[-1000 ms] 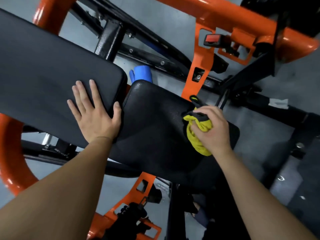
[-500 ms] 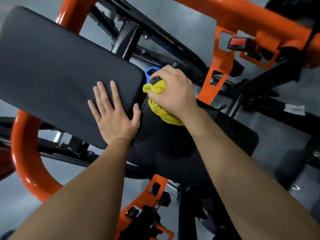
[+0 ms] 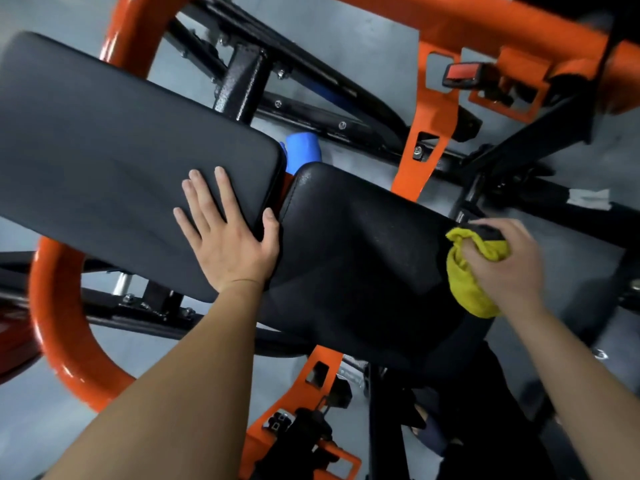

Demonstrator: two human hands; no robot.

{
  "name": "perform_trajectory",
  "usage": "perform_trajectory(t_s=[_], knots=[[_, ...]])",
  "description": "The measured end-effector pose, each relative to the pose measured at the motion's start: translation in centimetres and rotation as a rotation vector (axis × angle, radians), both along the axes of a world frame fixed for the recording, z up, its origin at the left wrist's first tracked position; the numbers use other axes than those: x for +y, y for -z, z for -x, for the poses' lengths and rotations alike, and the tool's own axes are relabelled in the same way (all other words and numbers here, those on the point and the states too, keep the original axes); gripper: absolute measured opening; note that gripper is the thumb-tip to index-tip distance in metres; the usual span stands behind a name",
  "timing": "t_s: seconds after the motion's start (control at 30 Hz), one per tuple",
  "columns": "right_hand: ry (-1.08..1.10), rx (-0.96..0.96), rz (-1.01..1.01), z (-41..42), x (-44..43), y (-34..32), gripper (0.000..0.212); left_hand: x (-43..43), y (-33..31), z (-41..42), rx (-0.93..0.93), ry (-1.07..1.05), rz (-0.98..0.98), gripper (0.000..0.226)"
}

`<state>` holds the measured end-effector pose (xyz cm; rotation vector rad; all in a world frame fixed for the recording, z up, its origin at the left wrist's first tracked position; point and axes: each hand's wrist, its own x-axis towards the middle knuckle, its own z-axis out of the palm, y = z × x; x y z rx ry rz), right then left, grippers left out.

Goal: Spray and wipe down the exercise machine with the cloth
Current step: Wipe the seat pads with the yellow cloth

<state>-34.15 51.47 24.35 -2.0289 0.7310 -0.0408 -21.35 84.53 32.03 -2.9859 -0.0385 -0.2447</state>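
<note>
Your left hand (image 3: 231,244): flat on back pad (image 3: 114,161) corner | right hand (image 3: 502,261): clutching yellow cloth (image 3: 465,289) at seat pad (image 3: 356,258) right edge.

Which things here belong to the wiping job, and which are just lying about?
Job: yellow cloth, gripped by right hand; seat pad, cloth at its right edge; back pad, left hand flat on it; orange frame.
Lying about: blue object behind the pads, unclear what; red buckle; white tape.
</note>
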Motion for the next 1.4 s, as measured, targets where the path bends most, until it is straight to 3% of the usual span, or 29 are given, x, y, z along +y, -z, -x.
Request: perform_trajectory(t_s=[0.13,0.3,0.47,0.57,0.77,0.87,1.0,1.07,1.23,1.3,1.4], knots=[[0.096,-0.033,0.080,-3.0,3.1,-1.1,0.034,0.0,0.1,0.0,-0.007,0.001,-0.003,0.084],[-0.204,-0.323,0.130,-12.1,14.8,-6.5,0.038,0.1,0.2,0.0,-0.025,0.016,-0.009,0.084],[-0.230,-0.337,0.079,-13.9,16.2,-7.4,0.035,0.1,0.2,-0.1,-0.034,0.012,0.002,0.084],[-0.053,-0.359,0.051,-9.1,11.8,-4.3,0.034,0.0,-0.1,0.1,-0.020,0.008,0.010,0.085],[0.363,-0.064,0.042,0.3,4.2,0.6,0.030,-0.3,-0.2,0.2,-0.004,0.003,0.009,0.086],[0.537,0.034,-0.042,0.7,4.4,0.4,0.032,-0.2,-0.3,0.2,-0.004,0.006,0.016,0.085],[0.610,0.136,0.082,-2.3,5.5,-0.6,0.039,-0.2,-0.1,0.2,-0.008,0.005,0.014,0.084],[0.521,0.109,0.092,-4.1,6.5,-1.6,0.036,-0.1,-0.1,0.2,-0.015,0.003,0.008,0.084],[0.035,-0.181,0.087,-7.3,9.4,-3.3,0.033,-0.2,0.0,0.4,-0.023,0.002,0.011,0.083],[-0.011,-0.221,0.060,-6.7,9.1,-3.0,0.033,-0.3,-0.1,0.3,-0.030,0.012,0.004,0.083],[0.116,-0.201,0.060,-3.9,6.8,-1.4,0.034,-0.1,-0.3,0.1,-0.019,0.006,-0.005,0.083]])
